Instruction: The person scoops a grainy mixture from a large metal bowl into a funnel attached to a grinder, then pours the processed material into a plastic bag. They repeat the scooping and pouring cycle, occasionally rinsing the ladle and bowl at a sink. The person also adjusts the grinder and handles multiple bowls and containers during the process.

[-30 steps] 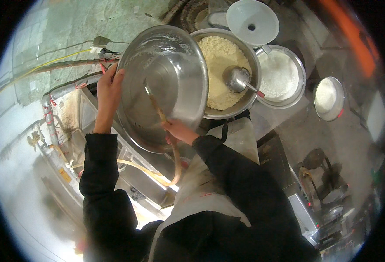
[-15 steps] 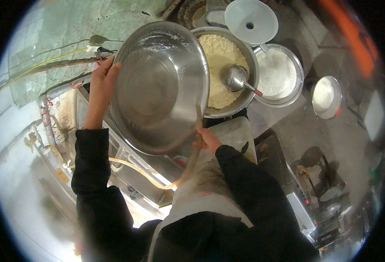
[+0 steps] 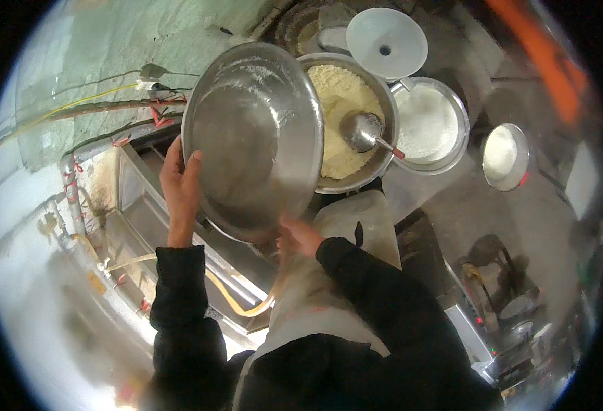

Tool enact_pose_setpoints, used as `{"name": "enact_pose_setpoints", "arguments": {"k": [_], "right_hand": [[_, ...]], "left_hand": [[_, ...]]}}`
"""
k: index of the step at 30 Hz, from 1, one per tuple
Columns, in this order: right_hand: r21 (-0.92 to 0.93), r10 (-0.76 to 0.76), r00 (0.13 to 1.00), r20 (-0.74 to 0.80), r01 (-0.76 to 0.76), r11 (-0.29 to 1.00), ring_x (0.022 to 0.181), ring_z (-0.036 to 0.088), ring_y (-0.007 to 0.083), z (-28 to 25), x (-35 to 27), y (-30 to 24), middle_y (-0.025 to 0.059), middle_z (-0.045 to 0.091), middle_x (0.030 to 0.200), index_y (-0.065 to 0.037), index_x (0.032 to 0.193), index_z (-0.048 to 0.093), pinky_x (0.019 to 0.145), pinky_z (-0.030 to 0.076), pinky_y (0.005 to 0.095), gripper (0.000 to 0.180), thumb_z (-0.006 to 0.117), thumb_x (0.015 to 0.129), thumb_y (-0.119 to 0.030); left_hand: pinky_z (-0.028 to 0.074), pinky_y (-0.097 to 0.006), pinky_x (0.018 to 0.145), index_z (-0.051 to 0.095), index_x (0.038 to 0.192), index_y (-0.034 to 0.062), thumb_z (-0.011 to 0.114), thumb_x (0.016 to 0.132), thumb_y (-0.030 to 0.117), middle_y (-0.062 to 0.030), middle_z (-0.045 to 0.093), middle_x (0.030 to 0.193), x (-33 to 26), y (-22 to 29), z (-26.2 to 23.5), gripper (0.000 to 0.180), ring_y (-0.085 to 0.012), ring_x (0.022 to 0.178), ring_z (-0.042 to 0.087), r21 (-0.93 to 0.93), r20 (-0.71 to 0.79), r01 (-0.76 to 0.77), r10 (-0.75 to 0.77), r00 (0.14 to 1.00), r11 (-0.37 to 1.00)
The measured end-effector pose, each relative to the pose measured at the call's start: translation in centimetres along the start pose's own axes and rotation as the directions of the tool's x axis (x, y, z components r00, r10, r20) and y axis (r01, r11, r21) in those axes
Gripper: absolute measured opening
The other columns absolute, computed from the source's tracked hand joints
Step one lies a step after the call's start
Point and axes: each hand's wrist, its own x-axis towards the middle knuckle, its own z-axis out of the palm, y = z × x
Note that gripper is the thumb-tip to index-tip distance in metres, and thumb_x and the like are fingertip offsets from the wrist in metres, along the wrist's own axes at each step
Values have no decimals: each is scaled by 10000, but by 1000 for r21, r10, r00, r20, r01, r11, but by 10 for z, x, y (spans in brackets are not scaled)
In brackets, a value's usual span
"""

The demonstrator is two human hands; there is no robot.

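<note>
A wide stainless steel basin [image 3: 247, 144], with white residue and some liquid sheen inside, is tilted in front of me. My left hand [image 3: 180, 188] grips its left rim, thumb on the inside. At the basin's lower right edge my right hand [image 3: 300, 236] is closed round a pale flexible hose [image 3: 253, 309]; the hose's upper end is blurred against the basin. Just right of the basin, a steel bowl [image 3: 388, 161] holds crumbly pale-yellow meal [image 3: 342, 89], with a metal ladle [image 3: 362, 131] resting in it.
A white funnel [image 3: 404, 51] lies beyond the bowl. Farther right stand a pot of white powder [image 3: 428, 127] and a smaller bowl with white contents [image 3: 501, 154]. Pipes and cables [image 3: 96, 109] run along the left wall. A metal-framed sink or counter [image 3: 152, 198] lies below the basin.
The basin has shifted slightly and tilted more, its lower rim drawing in. My left hand has moved right and down, and my right hand left and down with the hose.
</note>
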Motion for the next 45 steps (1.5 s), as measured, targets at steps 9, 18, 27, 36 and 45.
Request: {"name": "enact_pose_setpoints", "arguments": {"k": [9, 18, 27, 36, 45], "right_hand": [[-390, -117, 992, 56, 129, 912, 616, 634, 200, 34, 8, -17, 62, 574, 719, -77, 982, 509, 530, 565, 376, 367, 541, 946, -441], [-90, -89, 993, -81, 82, 993, 672, 628, 234, -29, 12, -10, 47, 537, 883, -115, 1055, 511, 621, 567, 447, 363, 613, 908, -431], [-58, -137, 987, -86, 132, 989, 685, 605, 233, -30, 6, -22, 38, 527, 943, -112, 1043, 500, 632, 555, 445, 314, 583, 928, -392], [-128, 22, 999, 23, -19, 992, 685, 634, 239, 15, 0, -17, 128, 614, 817, -68, 1016, 508, 620, 570, 430, 390, 539, 950, -451], [-363, -19, 985, 169, 80, 928, 629, 636, 233, 61, 25, -39, 104, 614, 780, -79, 1038, 508, 570, 570, 416, 373, 524, 954, -442]], "left_hand": [[416, -240, 914, 517, 1297, -55, 564, 912, 64, -71, 634, 1145, 38, 9, -9, 406, -110, 1018, 560, 52, 115, -6, 0, 993, 999], [437, -254, 904, 520, 1309, -31, 569, 916, 81, -77, 625, 1185, 66, 15, -26, 412, -118, 1034, 571, 154, 141, 18, -40, 989, 988], [436, -280, 933, 508, 1317, -24, 566, 918, 105, -88, 622, 1188, 79, 25, -39, 423, -154, 1087, 572, 288, 207, -27, -35, 978, 957], [418, -264, 938, 511, 1289, -63, 564, 899, 39, -103, 620, 1177, 1, -15, -2, 407, -142, 1083, 566, 77, -75, -83, 88, 993, 994], [399, -274, 961, 530, 1283, -46, 538, 912, 95, -106, 614, 1202, 26, -10, -27, 397, -156, 1099, 551, 36, 39, 6, -8, 999, 999]]}}
